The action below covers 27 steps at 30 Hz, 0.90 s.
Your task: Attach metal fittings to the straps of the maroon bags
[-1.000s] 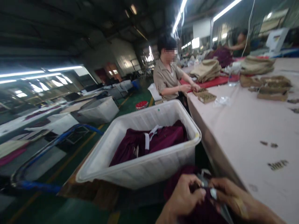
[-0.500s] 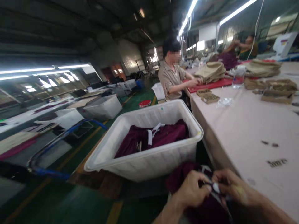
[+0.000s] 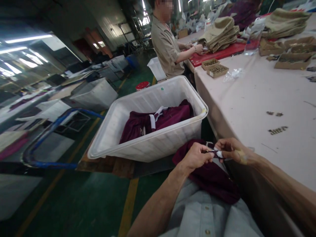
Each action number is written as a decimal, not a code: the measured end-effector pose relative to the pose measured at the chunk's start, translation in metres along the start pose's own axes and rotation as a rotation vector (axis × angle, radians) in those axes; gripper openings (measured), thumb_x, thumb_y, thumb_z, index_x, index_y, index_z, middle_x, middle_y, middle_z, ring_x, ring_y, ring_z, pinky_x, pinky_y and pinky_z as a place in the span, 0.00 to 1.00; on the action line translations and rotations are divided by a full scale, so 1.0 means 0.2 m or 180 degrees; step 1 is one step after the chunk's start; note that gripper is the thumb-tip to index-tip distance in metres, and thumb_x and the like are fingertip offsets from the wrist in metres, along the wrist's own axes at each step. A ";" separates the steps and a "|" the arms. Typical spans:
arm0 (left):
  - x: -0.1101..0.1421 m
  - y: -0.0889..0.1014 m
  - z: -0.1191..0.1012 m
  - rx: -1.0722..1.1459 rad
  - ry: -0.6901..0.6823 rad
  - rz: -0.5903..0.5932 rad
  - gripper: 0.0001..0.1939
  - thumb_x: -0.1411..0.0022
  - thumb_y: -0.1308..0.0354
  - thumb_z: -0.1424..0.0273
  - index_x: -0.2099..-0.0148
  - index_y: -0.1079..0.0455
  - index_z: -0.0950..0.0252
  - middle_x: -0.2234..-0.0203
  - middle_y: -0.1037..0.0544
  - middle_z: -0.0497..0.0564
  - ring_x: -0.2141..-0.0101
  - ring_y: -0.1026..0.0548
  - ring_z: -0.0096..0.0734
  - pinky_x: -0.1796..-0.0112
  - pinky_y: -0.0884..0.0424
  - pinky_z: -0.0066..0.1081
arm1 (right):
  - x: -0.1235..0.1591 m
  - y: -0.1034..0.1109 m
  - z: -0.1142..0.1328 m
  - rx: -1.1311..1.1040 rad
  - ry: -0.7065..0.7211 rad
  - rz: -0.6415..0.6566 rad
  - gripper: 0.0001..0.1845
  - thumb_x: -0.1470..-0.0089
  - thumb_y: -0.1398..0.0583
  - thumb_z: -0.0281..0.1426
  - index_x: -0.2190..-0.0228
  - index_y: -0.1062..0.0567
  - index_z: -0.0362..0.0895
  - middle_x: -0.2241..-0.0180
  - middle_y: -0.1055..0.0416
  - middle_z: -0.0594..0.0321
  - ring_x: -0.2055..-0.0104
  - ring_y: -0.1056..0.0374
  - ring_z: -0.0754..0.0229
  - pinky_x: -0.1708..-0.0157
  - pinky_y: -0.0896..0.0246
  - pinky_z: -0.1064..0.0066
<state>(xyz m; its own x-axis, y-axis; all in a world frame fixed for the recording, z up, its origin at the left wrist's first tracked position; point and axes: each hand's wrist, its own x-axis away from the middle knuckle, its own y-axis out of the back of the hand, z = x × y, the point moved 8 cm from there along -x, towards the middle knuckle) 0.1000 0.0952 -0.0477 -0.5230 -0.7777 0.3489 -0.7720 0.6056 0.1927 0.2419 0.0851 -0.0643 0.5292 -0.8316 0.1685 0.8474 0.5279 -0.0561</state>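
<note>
A dark maroon garment (image 3: pixel 214 182) hangs across my lap, against my light grey shirt. My left hand (image 3: pixel 197 156) pinches an edge of it, thumb and fingers pressed together. On the other side my right hand (image 3: pixel 230 149) grips the same edge beside a small white patch (image 3: pixel 218 154), whose kind I cannot make out. A short stretch of cloth lies between the two hands. Just beyond them stands a white plastic bin (image 3: pixel 148 151) holding more maroon garments (image 3: pixel 158 121) with white strips on top.
To the right runs a covered table (image 3: pixel 249 121) with small metal pieces (image 3: pixel 277 130) and cardboard boxes of fasteners (image 3: pixel 217 70). A co-worker (image 3: pixel 166 46) handles khaki cloth (image 3: pixel 218 34) on a red board. A blue-handled cart (image 3: pixel 37 161) supports the bin.
The view has tilted downward, so the bin, table and hands sit higher in it and my shirt shows. Both hands keep their hold on the garment.
</note>
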 end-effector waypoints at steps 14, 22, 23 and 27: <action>-0.05 -0.05 0.02 0.1054 0.0297 -0.0333 0.11 0.52 0.33 0.66 0.74 0.23 0.71 0.82 0.25 0.51 0.81 0.33 0.23 0.75 0.39 0.26 | -0.02 0.05 -0.02 -0.0526 0.0024 -0.0121 0.18 0.51 0.31 0.37 0.61 0.26 0.40 0.69 0.22 0.59 0.70 0.25 0.59 0.72 0.36 0.72; -0.06 -0.07 0.04 0.1263 0.0457 0.0099 0.12 0.51 0.33 0.65 0.72 0.22 0.72 0.80 0.22 0.53 0.80 0.31 0.24 0.75 0.37 0.27 | -0.02 0.06 -0.01 -0.0510 -0.0012 -0.0104 0.20 0.51 0.28 0.38 0.64 0.26 0.40 0.72 0.23 0.60 0.72 0.30 0.63 0.73 0.41 0.74; -0.06 -0.07 0.05 0.1258 0.0500 0.0146 0.12 0.51 0.34 0.66 0.72 0.22 0.72 0.79 0.22 0.53 0.80 0.31 0.25 0.75 0.37 0.27 | -0.02 0.06 -0.02 -0.0464 -0.0019 -0.0108 0.19 0.52 0.28 0.38 0.65 0.26 0.39 0.73 0.24 0.62 0.74 0.32 0.65 0.74 0.43 0.75; -0.07 -0.09 0.08 0.1234 0.0576 0.0177 0.11 0.51 0.35 0.66 0.72 0.23 0.71 0.80 0.23 0.53 0.80 0.31 0.24 0.75 0.37 0.27 | -0.02 0.08 -0.06 -0.0351 -0.0075 -0.0148 0.16 0.53 0.28 0.36 0.67 0.24 0.39 0.76 0.27 0.65 0.76 0.37 0.67 0.76 0.46 0.75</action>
<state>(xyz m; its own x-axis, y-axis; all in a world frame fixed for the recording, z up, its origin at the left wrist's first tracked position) 0.1152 0.0918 -0.0708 -0.5226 -0.6825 0.5110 -0.8411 0.5108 -0.1779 0.2534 0.0950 -0.0773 0.4891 -0.8498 0.1964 0.8713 0.4655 -0.1554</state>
